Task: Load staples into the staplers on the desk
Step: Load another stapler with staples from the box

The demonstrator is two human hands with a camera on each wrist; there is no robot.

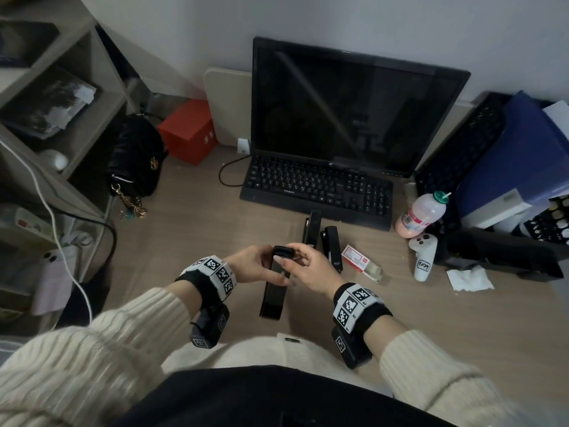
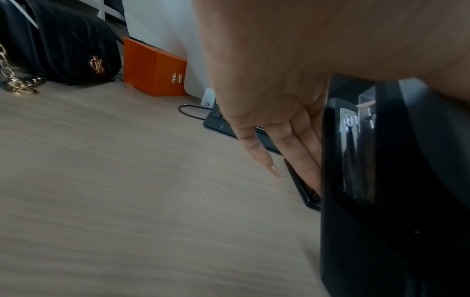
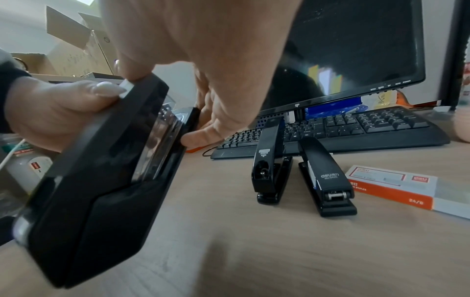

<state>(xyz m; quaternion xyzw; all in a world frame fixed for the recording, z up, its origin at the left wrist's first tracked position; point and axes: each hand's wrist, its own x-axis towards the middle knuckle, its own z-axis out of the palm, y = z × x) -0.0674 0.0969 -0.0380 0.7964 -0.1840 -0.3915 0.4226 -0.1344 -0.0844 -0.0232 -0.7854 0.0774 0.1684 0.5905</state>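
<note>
Both hands clamp one long glossy black plastic stapler (image 1: 275,285) above the desk (image 1: 431,318), left hand (image 1: 251,265) gripping its side, right hand (image 1: 308,269) pinching its raised top.

wood-grain desk (image 1: 191,229), black keyboard (image 1: 317,188) below monitor (image 1: 354,109), two black staplers (image 1: 311,228) side by side near it, staple box (image 1: 358,257) just right, pink bottle (image 1: 420,214), white controller (image 1: 423,252), crumpled tissue (image 1: 469,278), black handbag (image 1: 137,158), red box (image 1: 188,131) far left
</note>
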